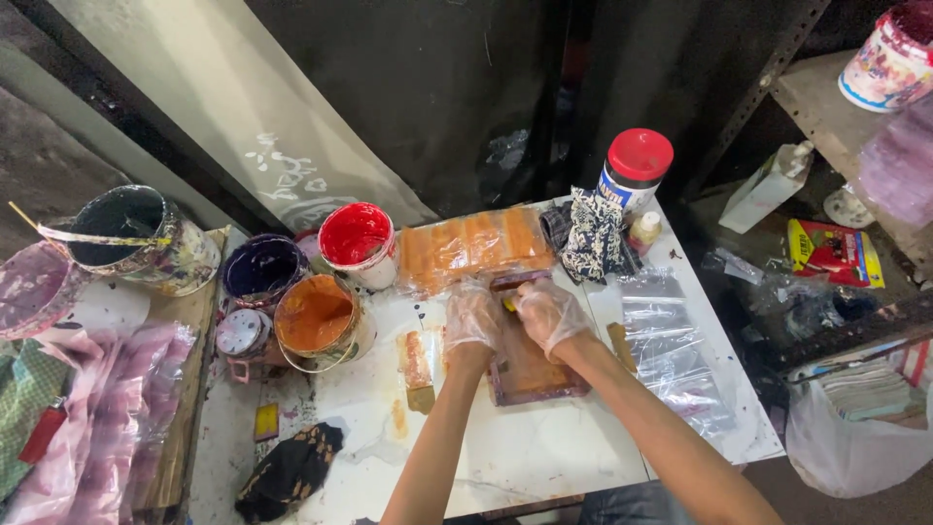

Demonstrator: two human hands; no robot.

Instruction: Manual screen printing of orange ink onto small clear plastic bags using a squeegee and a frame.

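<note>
Gloved hands, left [472, 316] and right [547, 311], pressing on small framed screen [530, 369], orange paint tub [316, 319] beside, white table [544, 447]

Clear plastic gloves, bare forearms, no sleeves

Gloved hands [510, 316] hide the small frame's [535, 374] top end; tub [889, 53] cut off top-right.

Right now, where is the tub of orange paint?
In the head view the orange paint tub stands left of the hands, on the table's left part, just below the red paint tub and the dark purple tub.
</note>
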